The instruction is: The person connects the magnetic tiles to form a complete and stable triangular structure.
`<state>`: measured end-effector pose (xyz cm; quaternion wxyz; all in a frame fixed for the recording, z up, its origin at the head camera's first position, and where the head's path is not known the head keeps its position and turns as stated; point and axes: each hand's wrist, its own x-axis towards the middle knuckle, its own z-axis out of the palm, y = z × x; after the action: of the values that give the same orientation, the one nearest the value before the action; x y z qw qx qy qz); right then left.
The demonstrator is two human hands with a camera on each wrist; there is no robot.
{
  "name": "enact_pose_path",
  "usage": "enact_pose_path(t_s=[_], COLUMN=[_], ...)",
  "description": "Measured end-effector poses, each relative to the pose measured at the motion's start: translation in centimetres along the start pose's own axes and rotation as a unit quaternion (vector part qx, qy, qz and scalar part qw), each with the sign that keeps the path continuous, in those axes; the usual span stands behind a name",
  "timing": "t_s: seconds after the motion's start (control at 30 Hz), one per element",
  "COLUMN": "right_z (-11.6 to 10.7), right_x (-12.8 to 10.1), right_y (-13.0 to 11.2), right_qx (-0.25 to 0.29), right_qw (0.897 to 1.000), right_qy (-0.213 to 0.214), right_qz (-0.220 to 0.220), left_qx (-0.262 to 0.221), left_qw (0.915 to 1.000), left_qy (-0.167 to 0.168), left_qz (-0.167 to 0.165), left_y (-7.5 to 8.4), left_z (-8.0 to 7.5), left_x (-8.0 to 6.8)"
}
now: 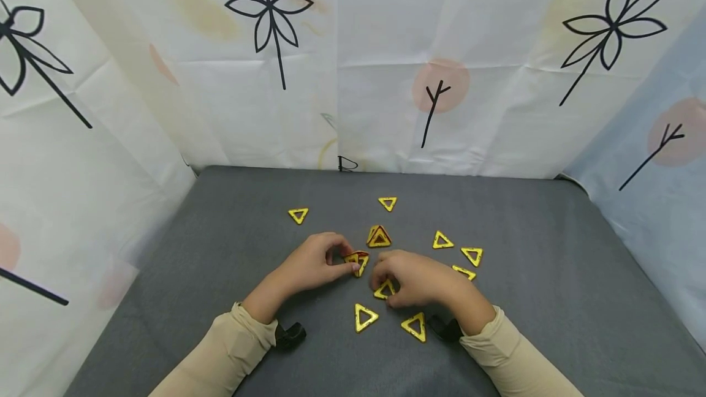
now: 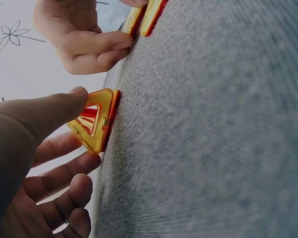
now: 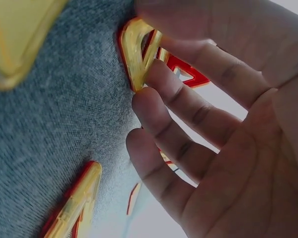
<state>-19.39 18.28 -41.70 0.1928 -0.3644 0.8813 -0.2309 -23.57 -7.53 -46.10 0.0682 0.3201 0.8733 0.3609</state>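
Observation:
Several flat yellow triangle tiles with red edges lie on a grey cloth table [image 1: 220, 299]. My left hand [image 1: 350, 262] pinches a small folded tile piece [image 1: 358, 259] that stands on edge; in the left wrist view the thumb [image 2: 74, 99] touches the top of this piece [image 2: 94, 121]. Just to its right, my right hand [image 1: 383, 280] curls over another tile [image 1: 384, 290]. In the right wrist view that tile [image 3: 139, 54] is tilted up between thumb and fingers [image 3: 154, 109]. A small closed pyramid [image 1: 379, 236] of tiles stands just beyond both hands.
Loose tiles lie at the far left [image 1: 298, 215], far middle [image 1: 388, 203], right [image 1: 472, 255] and near [image 1: 365, 316] [image 1: 415, 326]. White curtains with flower prints [image 1: 270, 17] wall the table on three sides. Black wrist straps [image 1: 289, 334] show at both cuffs.

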Motion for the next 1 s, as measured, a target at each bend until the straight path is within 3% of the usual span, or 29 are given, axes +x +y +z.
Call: enact_pose_path(t_s=[0.43, 0.83, 1.0], right_z=[-0.05, 0.11, 0.2], right_x=[0.26, 0.47, 0.53], right_y=[0.61, 0.92, 0.83], right_qx=[0.029, 0.055, 0.067], right_qw=[0.994, 0.985, 0.983], right_qy=[0.101, 0.164, 0.172], right_qz=[-0.001, 0.021, 0.017], left_qx=[-0.004, -0.014, -0.014], left_qw=[1.0, 0.9997, 0.9995], left_qy=[-0.007, -0.013, -0.013], left_qz=[0.002, 0.017, 0.025], left_y=[-0.03, 0.41, 0.48], left_z=[0.01, 0.52, 0.67], left_x=[-0.14, 0.03, 0.03])
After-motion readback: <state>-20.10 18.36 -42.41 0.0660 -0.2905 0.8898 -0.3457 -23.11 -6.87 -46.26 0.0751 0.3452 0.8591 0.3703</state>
